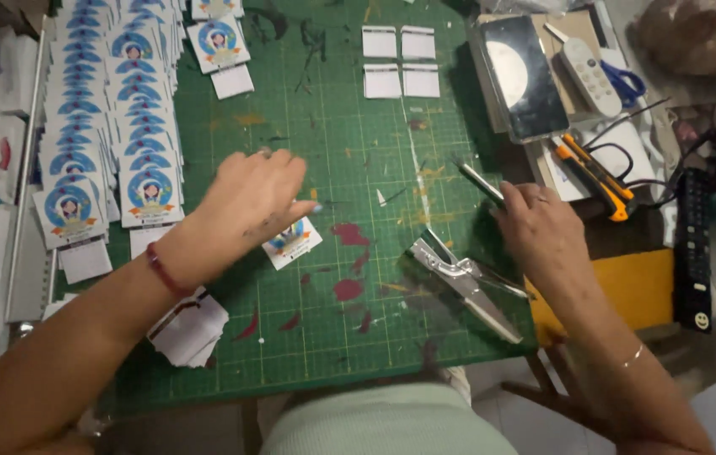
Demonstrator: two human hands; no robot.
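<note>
Two hands work over the green cutting mat (324, 152); the left hand (248, 198), fingers loosely spread and holding nothing, presses a small printed card (292, 242) at the mat's centre; the right hand (539, 227), at three o'clock, pinches a thin metal tool (480, 183); judged risk: the open stapler (459, 282) at five o'clock could snag a wrist, or the card could slide askew.

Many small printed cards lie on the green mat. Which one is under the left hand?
The single card lying alone near the middle of the green cutting mat, partly under the left hand. The other printed cards sit in overlapping rows along the mat's left side.
</note>
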